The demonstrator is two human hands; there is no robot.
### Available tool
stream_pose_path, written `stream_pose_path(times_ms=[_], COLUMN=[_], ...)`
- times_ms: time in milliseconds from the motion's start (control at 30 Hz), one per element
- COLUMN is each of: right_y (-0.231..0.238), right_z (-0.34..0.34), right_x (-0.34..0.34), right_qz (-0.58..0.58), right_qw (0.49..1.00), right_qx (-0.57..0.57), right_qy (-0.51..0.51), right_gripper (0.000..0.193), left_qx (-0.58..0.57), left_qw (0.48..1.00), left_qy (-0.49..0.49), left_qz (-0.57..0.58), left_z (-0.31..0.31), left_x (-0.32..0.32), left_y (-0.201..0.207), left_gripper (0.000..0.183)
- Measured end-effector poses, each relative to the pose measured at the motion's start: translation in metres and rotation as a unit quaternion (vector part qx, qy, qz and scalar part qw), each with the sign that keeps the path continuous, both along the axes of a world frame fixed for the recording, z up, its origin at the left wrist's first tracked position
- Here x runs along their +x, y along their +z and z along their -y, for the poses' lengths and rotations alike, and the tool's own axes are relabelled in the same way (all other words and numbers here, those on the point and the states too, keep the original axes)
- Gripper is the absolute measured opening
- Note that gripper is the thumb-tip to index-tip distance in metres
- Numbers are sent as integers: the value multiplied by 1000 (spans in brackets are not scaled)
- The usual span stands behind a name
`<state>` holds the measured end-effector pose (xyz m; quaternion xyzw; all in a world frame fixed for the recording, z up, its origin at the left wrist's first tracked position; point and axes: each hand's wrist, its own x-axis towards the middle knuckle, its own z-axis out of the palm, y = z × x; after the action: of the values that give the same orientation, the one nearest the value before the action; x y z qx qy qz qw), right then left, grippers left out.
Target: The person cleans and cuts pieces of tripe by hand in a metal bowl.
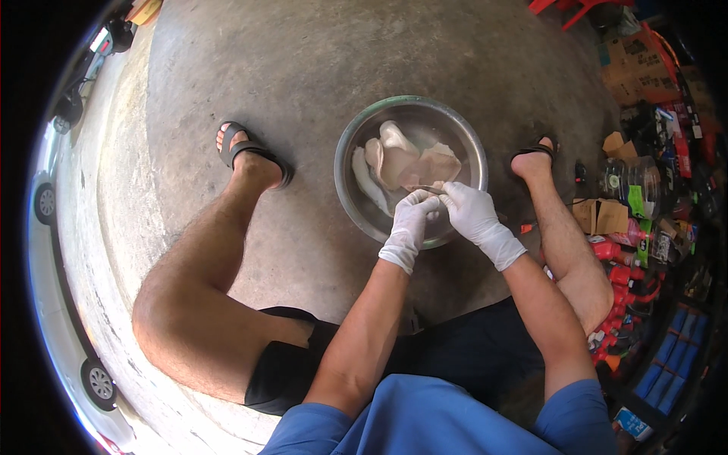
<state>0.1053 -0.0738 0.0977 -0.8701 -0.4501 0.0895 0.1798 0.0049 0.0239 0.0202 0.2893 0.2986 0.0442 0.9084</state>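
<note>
A round metal basin (346,182) stands on the floor between my feet. Several pale, smooth, curved pieces lie in it, among them a whitish one (397,137) and a flat pinkish-beige one (438,164); their kind is not clear. Over the basin's near side, my left hand (413,220) and my right hand (470,212), both in white gloves, meet with closed fingers. A thin, dark-edged strip (429,189) shows between their fingertips, by the beige piece's near edge. Whether it is part of that piece, I cannot tell.
Grey concrete floor (303,76) surrounds the basin. My sandalled feet stand on either side. To the right are cardboard boxes (641,68), red bottles (618,280) and a clear plastic jar (641,182). A red plastic stool (580,9) is at the far right, a parked car (57,303) at the left.
</note>
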Motion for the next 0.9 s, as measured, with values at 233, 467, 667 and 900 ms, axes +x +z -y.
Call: stream_pose_path(times_ms=[233, 467, 667, 900], right_y=[0, -6, -3, -3], right_z=[4, 10, 6, 7], right_x=[7, 16, 5, 3], right_qz=[50, 49, 31, -5], right_qw=[996, 994, 999, 999], right_qx=[-53, -73, -26, -11], right_qy=[-42, -58, 10, 49], right_gripper=[15, 15, 15, 15], left_qx=[9, 25, 39, -57], left_qw=[999, 999, 999, 998], left_qy=[24, 25, 1, 23], left_qz=[-23, -34, -34, -1], left_z=[5, 10, 5, 1], left_x=[3, 6, 4, 1], left_y=[2, 11, 3, 0], left_gripper=[26, 25, 23, 22])
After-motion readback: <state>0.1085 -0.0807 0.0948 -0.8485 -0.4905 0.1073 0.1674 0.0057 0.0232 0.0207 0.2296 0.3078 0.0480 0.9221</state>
